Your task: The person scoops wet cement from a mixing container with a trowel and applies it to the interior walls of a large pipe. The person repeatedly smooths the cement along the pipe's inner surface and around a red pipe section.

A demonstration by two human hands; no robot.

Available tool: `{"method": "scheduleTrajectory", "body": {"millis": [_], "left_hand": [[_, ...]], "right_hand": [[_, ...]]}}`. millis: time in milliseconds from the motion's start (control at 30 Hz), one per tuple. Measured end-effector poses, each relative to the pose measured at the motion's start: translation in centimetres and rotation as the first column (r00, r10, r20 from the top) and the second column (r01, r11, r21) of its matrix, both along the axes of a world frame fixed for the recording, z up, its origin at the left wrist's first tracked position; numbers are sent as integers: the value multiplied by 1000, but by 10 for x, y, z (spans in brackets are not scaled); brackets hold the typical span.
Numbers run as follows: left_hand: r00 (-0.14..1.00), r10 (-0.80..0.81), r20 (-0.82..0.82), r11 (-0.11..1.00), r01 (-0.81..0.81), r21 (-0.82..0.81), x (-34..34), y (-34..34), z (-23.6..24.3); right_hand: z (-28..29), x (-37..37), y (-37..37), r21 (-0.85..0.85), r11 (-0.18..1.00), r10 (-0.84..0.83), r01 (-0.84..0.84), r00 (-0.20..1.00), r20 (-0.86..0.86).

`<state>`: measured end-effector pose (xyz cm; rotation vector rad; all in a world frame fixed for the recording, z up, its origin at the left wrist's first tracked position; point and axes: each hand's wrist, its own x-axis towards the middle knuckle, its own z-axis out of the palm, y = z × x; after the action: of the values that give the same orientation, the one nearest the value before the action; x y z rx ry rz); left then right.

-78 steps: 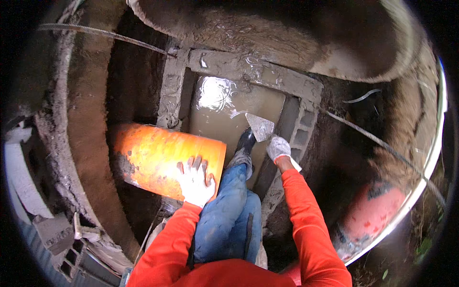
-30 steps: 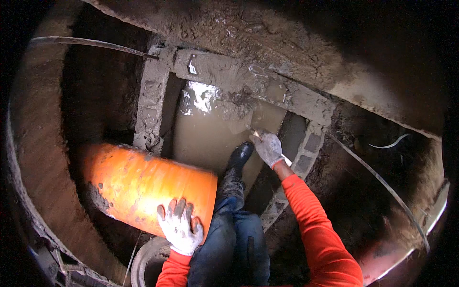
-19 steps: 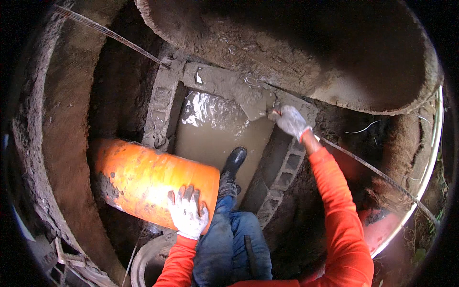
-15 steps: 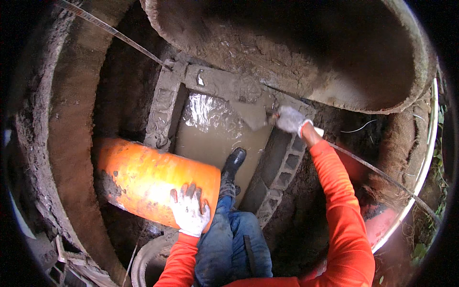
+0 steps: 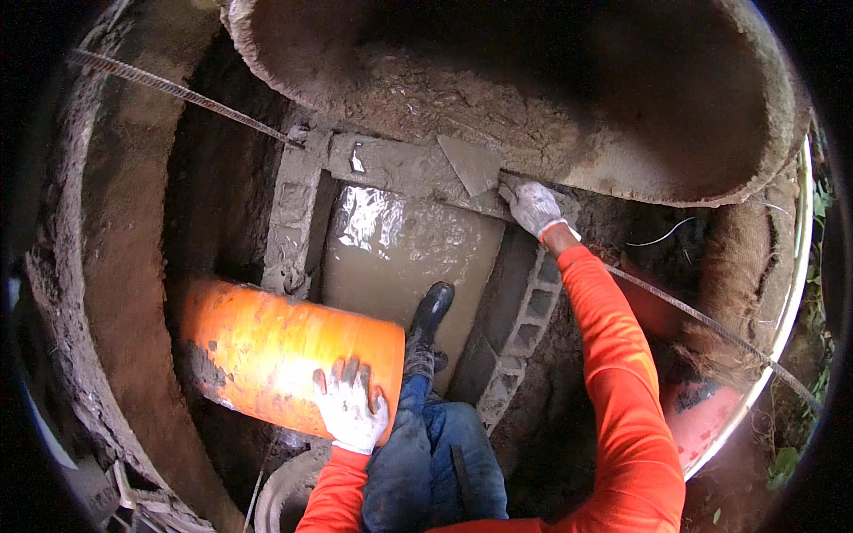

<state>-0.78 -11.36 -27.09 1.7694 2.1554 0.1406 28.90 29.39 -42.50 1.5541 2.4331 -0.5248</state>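
Observation:
My right hand, in a soiled white glove, is closed round the handle of a pointing trowel. The trowel's grey blade lies over the wet mortar on the far block wall. My left hand, gloved with dirty fingertips, rests spread on the near end of a large orange pipe. This pipe lies on its side across the left block wall. Murky water fills the pit between the walls, and my dark boot is over it.
A big concrete ring overhangs the far side. Steel rebar runs in from the upper left, and another rod crosses at right. The right wall of hollow blocks stands beside dark soil. A round pipe mouth sits at lower left.
My right hand has swung the trowel up and away from the water's edge onto the far wall's top. My left hand stays on the orange pipe. The whole view has shifted slightly.

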Motion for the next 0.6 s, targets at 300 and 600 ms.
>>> {"method": "scheduleTrajectory", "body": {"millis": [300, 600], "left_hand": [[1000, -7, -6, 1000, 7, -6, 5, 6, 3], [998, -43, -40, 999, 43, 11, 8, 6, 0]], "right_hand": [[-50, -29, -10, -243, 970, 17, -19, 1000, -10], [-48, -25, -25, -146, 986, 74, -78, 997, -36]]}}
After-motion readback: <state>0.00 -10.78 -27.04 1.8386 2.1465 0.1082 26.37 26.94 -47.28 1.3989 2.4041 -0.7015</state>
